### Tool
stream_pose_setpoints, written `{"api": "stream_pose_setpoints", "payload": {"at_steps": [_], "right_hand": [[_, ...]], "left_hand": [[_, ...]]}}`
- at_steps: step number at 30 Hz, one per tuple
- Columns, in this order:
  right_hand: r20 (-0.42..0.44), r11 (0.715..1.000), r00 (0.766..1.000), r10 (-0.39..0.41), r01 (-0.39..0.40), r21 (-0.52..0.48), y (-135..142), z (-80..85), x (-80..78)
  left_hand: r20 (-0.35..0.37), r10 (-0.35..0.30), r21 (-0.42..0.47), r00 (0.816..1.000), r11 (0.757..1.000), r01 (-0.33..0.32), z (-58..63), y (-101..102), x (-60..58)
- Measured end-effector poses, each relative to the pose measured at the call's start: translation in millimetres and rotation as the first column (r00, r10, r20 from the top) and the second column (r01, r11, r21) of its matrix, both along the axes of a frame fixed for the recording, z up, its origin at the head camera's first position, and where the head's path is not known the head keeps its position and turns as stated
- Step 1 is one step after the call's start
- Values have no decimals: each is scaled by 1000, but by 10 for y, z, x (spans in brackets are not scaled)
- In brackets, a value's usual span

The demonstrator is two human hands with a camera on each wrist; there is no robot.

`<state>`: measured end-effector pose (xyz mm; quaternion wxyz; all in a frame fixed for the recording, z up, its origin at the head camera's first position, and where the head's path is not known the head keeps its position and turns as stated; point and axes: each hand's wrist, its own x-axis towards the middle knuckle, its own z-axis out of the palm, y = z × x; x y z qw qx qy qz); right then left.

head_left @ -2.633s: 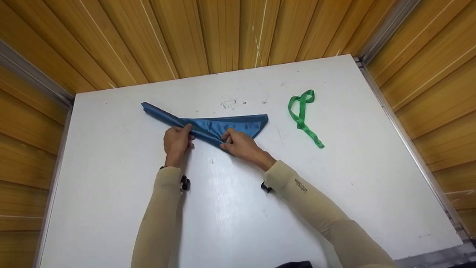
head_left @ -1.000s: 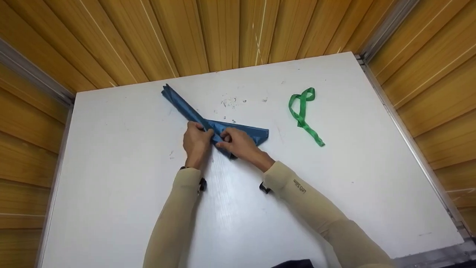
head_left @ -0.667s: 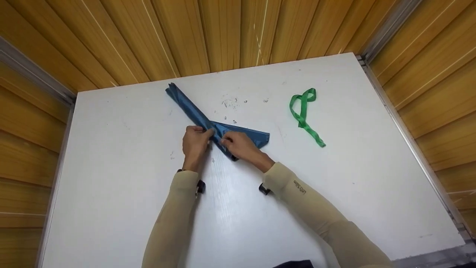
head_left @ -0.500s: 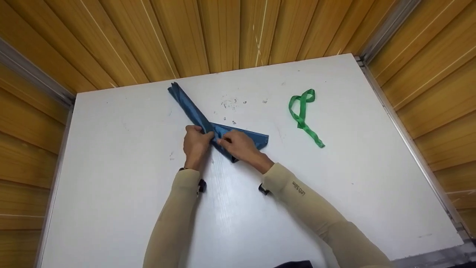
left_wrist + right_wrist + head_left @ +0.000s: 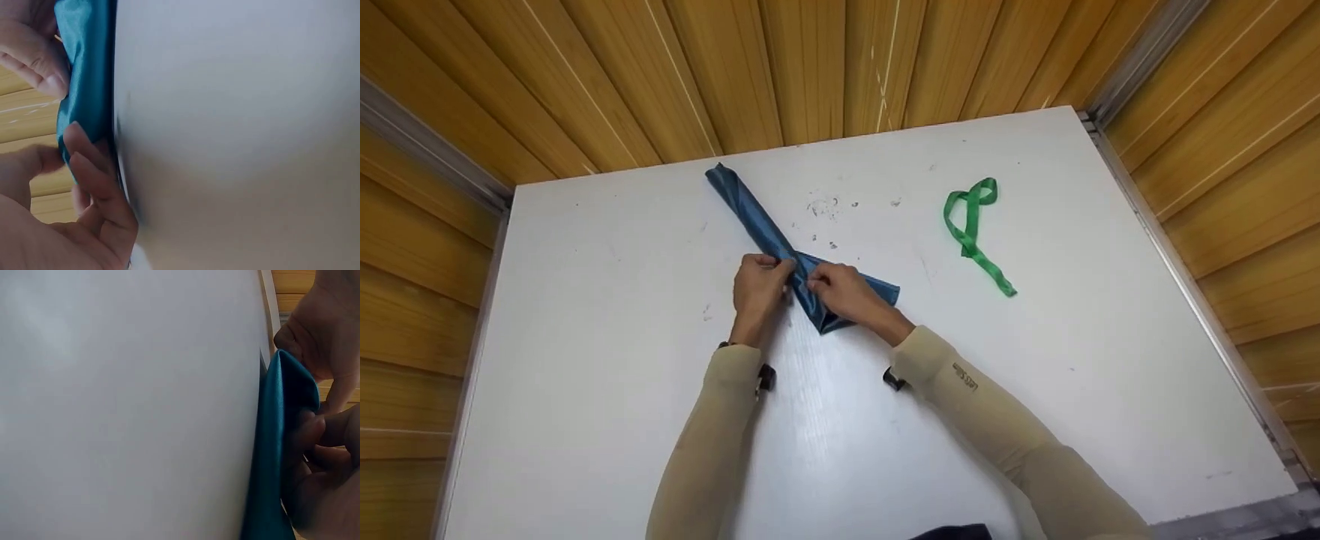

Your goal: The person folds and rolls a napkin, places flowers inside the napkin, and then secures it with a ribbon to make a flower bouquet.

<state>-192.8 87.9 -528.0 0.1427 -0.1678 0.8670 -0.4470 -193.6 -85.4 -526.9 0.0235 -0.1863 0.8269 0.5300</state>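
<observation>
A shiny blue satin cloth [image 5: 750, 214] lies on the white table, partly rolled into a slanting tube whose far end reaches near the back edge. Its unrolled flap [image 5: 883, 289] spreads out to the right, partly covered by my right hand [image 5: 849, 294]. My left hand [image 5: 756, 290] pinches the tube around its middle; in the left wrist view its thumb and fingers sit on either side of the cloth [image 5: 87, 67]. With thumb and fingertips, my right hand grips the roll's near part. In the right wrist view, its fingers reach into a fold of the cloth [image 5: 267, 455].
A green ribbon [image 5: 969, 225] lies loosely looped on the table [image 5: 607, 300] to the right of the cloth. Wood-look panels [image 5: 810, 75] rise behind and at both sides. A dark object [image 5: 956, 532] shows at the bottom edge.
The tube has swung steeper and grown thicker as the flap shrank. My left hand has moved right, closer to my right hand, which stays almost in place. The ribbon has not moved.
</observation>
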Motion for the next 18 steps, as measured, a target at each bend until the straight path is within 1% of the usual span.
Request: {"api": "stream_pose_setpoints", "payload": {"at_steps": [3,5,7,10,12,14,16,18], "right_hand": [[58,1000,998,0,1,-13,3,10,10],[74,1000,997,-11,13,-26,-6,11,29],[73,999,997,-20,24,-46,-23,8,49],[67,996,997,-23,29,-88,-53,7,71],[64,995,998,-18,25,-99,-70,1,70],[53,996,998,-17,22,-90,-74,-5,63],[39,997,999,-24,26,-71,-68,-12,53],[39,998,999,-31,33,-52,-52,-13,46]], "left_hand": [[39,-24,-46,999,999,25,0,-11,-14],[46,-26,-91,999,995,31,-8,-13,-28],[35,-24,-132,999,991,29,-15,-9,-44],[6,-27,-152,1000,988,28,-13,13,-60],[-21,-30,-152,999,988,26,-7,25,-60],[-36,-33,-133,999,991,28,-2,29,-46],[-40,-33,-93,999,995,29,4,20,-20],[-25,-50,-52,998,997,48,5,-5,11]]}}
